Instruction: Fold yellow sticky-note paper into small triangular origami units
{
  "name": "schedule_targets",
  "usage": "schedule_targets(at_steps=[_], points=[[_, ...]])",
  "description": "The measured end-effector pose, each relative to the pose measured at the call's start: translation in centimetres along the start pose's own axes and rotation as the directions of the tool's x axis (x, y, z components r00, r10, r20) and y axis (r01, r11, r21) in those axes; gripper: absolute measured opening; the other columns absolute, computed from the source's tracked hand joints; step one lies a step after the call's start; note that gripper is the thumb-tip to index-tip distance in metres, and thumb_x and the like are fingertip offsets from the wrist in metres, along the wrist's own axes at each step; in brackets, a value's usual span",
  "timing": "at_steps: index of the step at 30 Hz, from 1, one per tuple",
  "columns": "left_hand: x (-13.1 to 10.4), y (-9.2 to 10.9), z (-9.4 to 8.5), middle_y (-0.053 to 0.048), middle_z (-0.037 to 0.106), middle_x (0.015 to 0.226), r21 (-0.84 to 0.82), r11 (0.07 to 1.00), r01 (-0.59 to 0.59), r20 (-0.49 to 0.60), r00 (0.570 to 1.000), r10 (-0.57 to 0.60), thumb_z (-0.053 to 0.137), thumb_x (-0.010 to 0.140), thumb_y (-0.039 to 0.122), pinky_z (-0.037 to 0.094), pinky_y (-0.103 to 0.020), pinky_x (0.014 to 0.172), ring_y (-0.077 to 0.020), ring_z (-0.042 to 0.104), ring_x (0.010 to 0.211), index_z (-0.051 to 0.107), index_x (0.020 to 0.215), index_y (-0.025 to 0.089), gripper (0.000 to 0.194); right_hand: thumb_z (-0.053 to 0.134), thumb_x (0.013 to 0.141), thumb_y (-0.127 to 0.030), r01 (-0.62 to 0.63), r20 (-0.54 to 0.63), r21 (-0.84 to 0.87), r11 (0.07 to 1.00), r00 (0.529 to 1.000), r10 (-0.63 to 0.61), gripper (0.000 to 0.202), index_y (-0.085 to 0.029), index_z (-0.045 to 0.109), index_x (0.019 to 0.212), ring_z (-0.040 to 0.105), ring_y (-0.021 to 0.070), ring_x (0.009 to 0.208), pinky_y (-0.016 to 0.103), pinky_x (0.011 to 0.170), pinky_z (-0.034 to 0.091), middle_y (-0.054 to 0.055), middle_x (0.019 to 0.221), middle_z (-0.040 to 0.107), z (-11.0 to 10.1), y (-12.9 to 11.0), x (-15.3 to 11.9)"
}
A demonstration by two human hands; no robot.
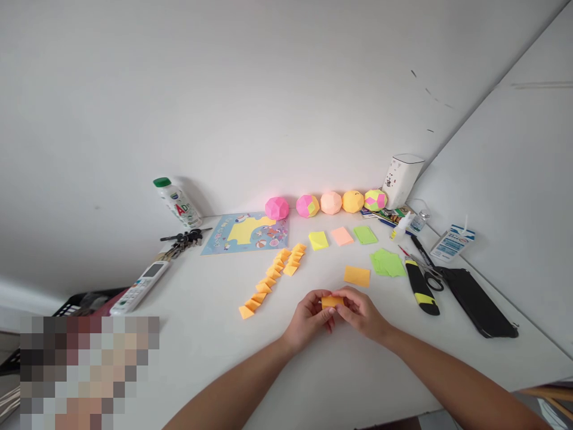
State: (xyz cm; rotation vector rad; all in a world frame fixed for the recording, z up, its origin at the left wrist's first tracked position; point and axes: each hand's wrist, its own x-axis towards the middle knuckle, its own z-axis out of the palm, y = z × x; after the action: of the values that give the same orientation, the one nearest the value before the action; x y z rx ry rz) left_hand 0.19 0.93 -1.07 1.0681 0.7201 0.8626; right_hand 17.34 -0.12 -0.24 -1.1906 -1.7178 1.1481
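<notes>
Our left hand [305, 319] and right hand [362, 312] together pinch 1 orange slip [332, 303], nearer us than the orange stack [357, 276]. If our 2 thumbs press unevenly, it could crease crooked; a careless forward nudge might scatter the stack.

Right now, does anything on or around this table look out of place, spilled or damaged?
Only the short dark marks on the wall, upper right, which stand out against its otherwise pale surface. No spill shows.

At left, a green-capped bottle [179, 206] behind keys [188, 240] and a white remote control [140, 288]; at right, a black pouch [480, 301].
</notes>
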Motion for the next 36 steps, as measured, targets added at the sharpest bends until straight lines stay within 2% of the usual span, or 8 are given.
schedule_targets(at_steps=[4, 12, 16, 19, 22, 25, 28, 36], points=[[0.01, 0.00, 0.07, -0.001, 0.058, 0.073, -0.006, 1.000, 0.002, 0.000, 1.000, -0.002, 0.065, 0.072, 0.040, 0.048, -0.027, 0.051, -0.0112, 0.056, 0.057, 0.048, 0.098, 0.016, 0.039, 0.050, 0.085, -0.036, -0.008, -0.011, 0.020, 1.000, 1.000, 0.008, 0.025, -0.018, 0.058, 0.101, 0.057, 0.0159, 0.075, 0.026, 0.064, 0.048, 0.006, 0.092, 0.059, 0.07, -0.03, 0.05], [-0.13, 0.65, 0.42, -0.001, 0.061, 0.072, 0.037, 0.997, 0.068, 0.023, 0.997, -0.068, 0.063, 0.072, 0.045, 0.047, -0.025, 0.048, -0.0113, 0.058, 0.052, 0.048, 0.096, 0.015, 0.041, 0.045, 0.088, -0.038, -0.042, -0.109, -0.011, 0.999, 0.993, 0.040, 0.028, -0.014, 0.059, 0.083, 0.045, 0.0108, 0.051, 0.023, 0.048, 0.038, -0.002, 0.057, 0.047, 0.13, 0.13, -0.07], [-0.07, 0.36, 0.25, 0.002, 0.058, 0.058, 0.047, 0.994, 0.096, 0.029, 0.995, -0.097, 0.057, 0.075, 0.050, 0.044, -0.023, 0.043, -0.0114, 0.057, 0.046, 0.046, 0.076, 0.016, 0.036, 0.046, 0.087, -0.037, -0.015, -0.106, 0.036, 0.999, 0.994, 0.019, 0.025, -0.015, 0.058, 0.094, 0.046, 0.0109, 0.053, 0.022, 0.049, 0.040, -0.001, 0.064, 0.052, 0.20, 0.41, -0.27], [0.07, 0.15, 0.01, 0.000, 0.061, 0.058, 0.004, 0.995, 0.104, 0.027, 0.994, -0.104, 0.054, 0.076, 0.052, 0.043, -0.023, 0.041, -0.0127, 0.058, 0.044, 0.043, 0.074, 0.017, 0.037, 0.043, 0.089, -0.033, 0.013, -0.109, 0.092, 0.996, 0.994, -0.002, 0.028, -0.018, 0.048, 0.112, 0.047, 0.0105, 0.052, 0.022, 0.048, 0.042, -0.001, 0.067, 0.052, 0.31, 0.47, -0.46], [0.19, 0.15, -0.14, -0.001, 0.063, 0.060, -0.061, 0.993, 0.098, 0.002, 0.995, -0.098, 0.052, 0.079, 0.051, 0.043, -0.023, 0.039, -0.0137, 0.059, 0.043, 0.043, 0.078, 0.017, 0.036, 0.042, 0.089, -0.025, 0.134, -0.131, 0.071, 0.988, 0.984, -0.123, 0.035, -0.022, 0.036, 0.123, 0.051, 0.0107, 0.058, 0.024, 0.054, 0.046, 0.003, 0.085, 0.054, 0.24, 0.27, -0.57], [0.24, 0.28, -0.10, -0.001, 0.062, 0.059, -0.089, 0.993, 0.076, -0.032, 0.996, -0.079, 0.050, 0.080, 0.050, 0.044, -0.023, 0.040, -0.0146, 0.060, 0.045, 0.042, 0.079, 0.017, 0.034, 0.043, 0.085, -0.016, 0.268, -0.096, -0.035, 0.963, 0.958, -0.270, 0.035, -0.024, 0.040, 0.119, 0.053, 0.0125, 0.068, 0.028, 0.063, 0.049, 0.008, 0.104, 0.050, 0.01, 0.10, -0.59], [0.22, 0.41, 0.03, -0.001, 0.063, 0.061, -0.093, 0.994, 0.056, -0.049, 0.997, -0.061, 0.049, 0.082, 0.049, 0.045, -0.023, 0.041, -0.0142, 0.060, 0.045, 0.044, 0.080, 0.016, 0.034, 0.046, 0.079, -0.010, 0.348, -0.009, -0.147, 0.926, 0.936, -0.353, 0.029, -0.022, 0.051, 0.104, 0.052, 0.0132, 0.071, 0.027, 0.060, 0.049, 0.009, 0.108, 0.046, -0.06, 0.21, -0.56], [0.26, 0.03, -0.06, 0.001, 0.060, 0.057, -0.091, 0.994, 0.056, -0.062, 0.996, -0.061, 0.049, 0.080, 0.052, 0.043, -0.023, 0.040, -0.0122, 0.056, 0.041, 0.043, 0.078, 0.017, 0.036, 0.054, 0.079, -0.014, 0.335, 0.016, -0.175, 0.926, 0.941, -0.337, 0.016, -0.021, 0.057, 0.093, 0.054, 0.0148, 0.074, 0.023, 0.054, 0.049, 0.007, 0.095, 0.049, 0.27, 0.64, -0.29]])
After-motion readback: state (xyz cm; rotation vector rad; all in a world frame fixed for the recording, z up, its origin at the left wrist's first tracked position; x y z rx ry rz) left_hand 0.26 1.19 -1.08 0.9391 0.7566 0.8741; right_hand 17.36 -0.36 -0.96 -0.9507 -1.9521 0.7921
